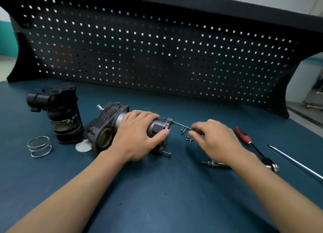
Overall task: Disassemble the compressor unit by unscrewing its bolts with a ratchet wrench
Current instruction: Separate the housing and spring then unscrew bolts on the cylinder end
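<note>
- Compressor unit (106, 117) lies on its side on the blue-green bench (157, 197), finned dark head at its left end, grey round motor end at its right.
- Left hand (138, 136) grips the unit's middle from above. Its fingers (148, 115) curl over the barrel and the thumb is pressed against the right end cap.
- Long bolt (178, 125) sticks out level from a lug on the unit's right end. Right hand (216, 140) holds its outer end, thumb and forefinger closed together on the shaft. The hand is blurred, so the exact grip is hard to make out.
- Second bolt (167, 153) stands partly out of the unit's lower right flange.
- Loose screws (188, 138) lie just right of the unit, under the long bolt.
- Ratchet wrench (242, 135), with a red and black handle and a chrome head, lies well right of the unit, beyond the right hand.
- Thin metal rod (295, 163) lies farther right again.
- Small metal fitting (214, 163) lies right of the unit, partly under the right wrist.
- Black canister (64, 114) stands left of the unit. The scuffed pale band around it is not legible.
- White disc (83, 145) lies flat at the unit's lower left end.
- Wire spring (39, 146) lies farther left.
- Black pegboard (157, 49) rises behind the unit.
</note>
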The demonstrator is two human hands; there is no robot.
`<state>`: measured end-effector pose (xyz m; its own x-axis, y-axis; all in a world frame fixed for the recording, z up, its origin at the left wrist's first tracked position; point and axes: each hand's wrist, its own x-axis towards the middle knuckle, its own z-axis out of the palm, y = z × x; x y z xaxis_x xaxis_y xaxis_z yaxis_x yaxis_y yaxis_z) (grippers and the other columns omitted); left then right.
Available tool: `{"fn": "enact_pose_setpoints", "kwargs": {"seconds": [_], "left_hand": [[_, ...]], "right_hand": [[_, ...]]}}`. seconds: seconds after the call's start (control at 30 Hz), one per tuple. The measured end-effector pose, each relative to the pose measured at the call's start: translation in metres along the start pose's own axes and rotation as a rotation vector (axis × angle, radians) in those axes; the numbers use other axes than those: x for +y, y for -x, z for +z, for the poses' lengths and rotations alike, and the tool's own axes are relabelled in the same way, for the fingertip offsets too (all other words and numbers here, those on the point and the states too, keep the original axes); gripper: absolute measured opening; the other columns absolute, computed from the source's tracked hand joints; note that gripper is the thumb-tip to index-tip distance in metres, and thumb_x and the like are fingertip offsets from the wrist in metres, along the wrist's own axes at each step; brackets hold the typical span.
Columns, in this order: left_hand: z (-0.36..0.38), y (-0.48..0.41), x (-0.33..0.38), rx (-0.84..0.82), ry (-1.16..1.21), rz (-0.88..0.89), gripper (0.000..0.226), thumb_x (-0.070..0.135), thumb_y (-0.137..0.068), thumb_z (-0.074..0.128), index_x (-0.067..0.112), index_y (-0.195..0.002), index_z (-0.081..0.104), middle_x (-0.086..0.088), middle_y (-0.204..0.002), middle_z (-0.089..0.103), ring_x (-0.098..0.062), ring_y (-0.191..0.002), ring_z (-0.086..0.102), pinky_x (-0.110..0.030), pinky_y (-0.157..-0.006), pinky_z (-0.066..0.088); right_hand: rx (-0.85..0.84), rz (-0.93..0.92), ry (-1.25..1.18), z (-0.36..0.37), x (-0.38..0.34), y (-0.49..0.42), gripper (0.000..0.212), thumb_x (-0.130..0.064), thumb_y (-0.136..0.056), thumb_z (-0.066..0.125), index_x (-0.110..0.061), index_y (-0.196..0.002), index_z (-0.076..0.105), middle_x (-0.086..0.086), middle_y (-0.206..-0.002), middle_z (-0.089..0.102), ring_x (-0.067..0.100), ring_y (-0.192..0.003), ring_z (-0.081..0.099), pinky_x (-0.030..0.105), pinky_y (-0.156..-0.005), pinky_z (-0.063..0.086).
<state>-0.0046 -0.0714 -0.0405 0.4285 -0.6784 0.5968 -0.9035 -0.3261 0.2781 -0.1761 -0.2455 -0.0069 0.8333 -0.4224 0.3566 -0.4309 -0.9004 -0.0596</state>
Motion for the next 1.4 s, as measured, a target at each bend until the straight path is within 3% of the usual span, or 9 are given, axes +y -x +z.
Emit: {"fn": "enact_pose_setpoints", "kwargs": {"seconds": [0.17,0.3,0.47,0.6,0.9,1.07,1.23,1.3,1.4], "left_hand": [[0.003,0.0,0.001,0.019,0.0,-0.009,0.071,0.077,-0.08,0.031,0.031,-0.128,0.058,0.017,-0.126,0.058,-0.01,-0.121,0.04,-0.025,-0.104,0.021],[0.004,0.0,0.003,0.047,-0.012,-0.025,0.068,0.075,-0.081,0.031,0.031,-0.125,0.059,0.016,-0.124,0.059,-0.01,-0.119,0.04,-0.024,-0.102,0.018],[0.004,0.0,0.001,0.031,-0.015,-0.014,0.071,0.076,-0.082,0.029,0.031,-0.127,0.059,0.014,-0.127,0.059,-0.011,-0.119,0.039,-0.023,-0.101,0.017],[0.003,0.001,0.002,0.018,-0.005,-0.006,0.073,0.078,-0.081,0.029,0.031,-0.128,0.058,0.014,-0.128,0.059,-0.011,-0.121,0.039,-0.023,-0.102,0.017],[0.002,0.001,0.002,0.025,-0.006,-0.004,0.075,0.079,-0.081,0.029,0.03,-0.129,0.059,0.013,-0.129,0.059,-0.012,-0.122,0.04,-0.025,-0.103,0.019],[0.003,0.001,0.002,0.03,-0.009,-0.016,0.073,0.078,-0.081,0.029,0.03,-0.128,0.059,0.014,-0.128,0.059,-0.012,-0.122,0.041,-0.026,-0.104,0.02],[0.003,0.001,0.002,0.029,-0.007,-0.017,0.073,0.079,-0.081,0.029,0.031,-0.127,0.059,0.014,-0.127,0.059,-0.013,-0.122,0.042,-0.026,-0.103,0.019],[0.003,0.001,0.002,0.026,-0.007,-0.015,0.074,0.079,-0.081,0.028,0.031,-0.127,0.059,0.014,-0.127,0.059,-0.013,-0.122,0.041,-0.025,-0.103,0.018],[0.002,0.001,0.003,0.019,-0.005,-0.019,0.073,0.079,-0.08,0.028,0.031,-0.127,0.059,0.015,-0.128,0.059,-0.013,-0.122,0.041,-0.025,-0.103,0.018]], "right_hand": [[-0.107,0.033,0.095,-0.02,0.049,0.003,0.025,-0.052,-0.097,0.05,-0.034,-0.096,0.067,-0.014,-0.082,0.059,0.015,-0.087,0.058,0.033,-0.069,0.045],[0.024,0.133,-0.149,-0.027,0.058,0.014,0.012,-0.047,-0.094,0.061,-0.045,-0.085,0.069,-0.031,-0.072,0.064,0.008,-0.072,0.06,0.032,-0.066,0.049],[0.216,0.089,-0.162,-0.005,-0.014,0.017,0.033,-0.051,-0.089,0.062,-0.03,-0.114,0.07,-0.01,-0.109,0.07,0.022,-0.104,0.064,0.04,-0.086,0.053],[0.038,-0.023,-0.035,0.02,-0.061,0.028,0.041,-0.064,-0.086,0.052,-0.028,-0.099,0.065,-0.007,-0.099,0.065,0.023,-0.1,0.062,0.036,-0.075,0.048],[-0.311,-0.024,0.173,0.012,-0.035,0.025,0.008,-0.028,-0.098,0.049,-0.026,-0.09,0.048,0.006,-0.104,0.062,0.035,-0.097,0.061,0.037,-0.067,0.039],[-0.556,0.1,0.067,-0.039,0.016,0.037,0.011,-0.046,-0.09,0.063,-0.043,-0.081,0.062,-0.018,-0.073,0.065,0.002,-0.083,0.063,0.038,-0.095,0.039],[-0.516,0.107,0.249,-0.034,0.015,0.035,0.005,-0.03,-0.086,0.064,-0.028,-0.081,0.065,-0.01,-0.085,0.065,0.012,-0.096,0.059,0.044,-0.117,0.022],[-0.526,0.176,0.214,-0.044,0.023,0.037,0.009,-0.018,-0.082,0.061,-0.024,-0.079,0.068,-0.007,-0.083,0.069,0.013,-0.097,0.058,0.029,-0.109,0.031],[-0.503,0.259,0.122,-0.066,0.043,0.041,0.012,-0.015,-0.079,0.068,-0.025,-0.072,0.07,-0.01,-0.072,0.069,0.005,-0.076,0.062,0.017,-0.066,0.046]]}}
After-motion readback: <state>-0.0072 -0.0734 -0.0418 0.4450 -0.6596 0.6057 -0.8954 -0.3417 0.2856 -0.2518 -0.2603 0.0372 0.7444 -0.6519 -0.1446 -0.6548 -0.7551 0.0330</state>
